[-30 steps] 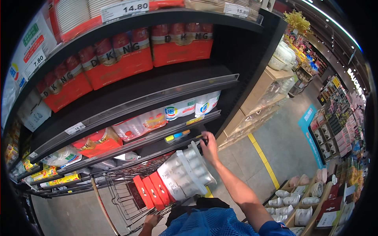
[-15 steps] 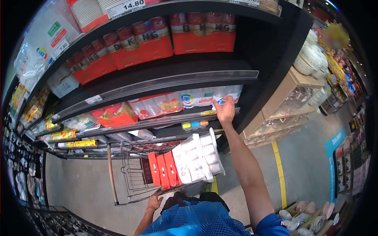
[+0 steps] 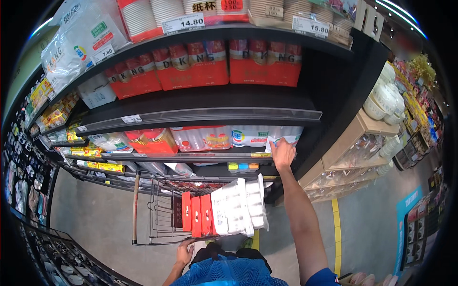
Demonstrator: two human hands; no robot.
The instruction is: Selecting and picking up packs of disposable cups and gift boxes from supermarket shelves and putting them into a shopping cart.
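My right arm reaches forward to the lower shelf. There my right hand (image 3: 283,153) has its fingers closed at the front of a white plastic-wrapped pack (image 3: 292,133), whose contents I cannot make out. A similar white pack (image 3: 249,135) stands just left of it. Low in front of me, my left hand (image 3: 185,252) is curled at the near rim of a wire shopping cart (image 3: 162,240); its fingertips are partly hidden. In the cart lie several red packs (image 3: 195,214) beside large white plastic-wrapped packs (image 3: 234,207).
A black shelf edge (image 3: 229,116) runs above my right hand, with red-based packs of cups (image 3: 193,71) behind it. Wooden shelving with bowls (image 3: 380,102) stands to the right. Yellow tape (image 3: 337,233) marks the floor. Racks of goods (image 3: 28,176) line the left.
My view has tilted up, so the shelves sit lower in the picture and more of the top shelf shows. My right hand stays at the white pack, my left at the cart.
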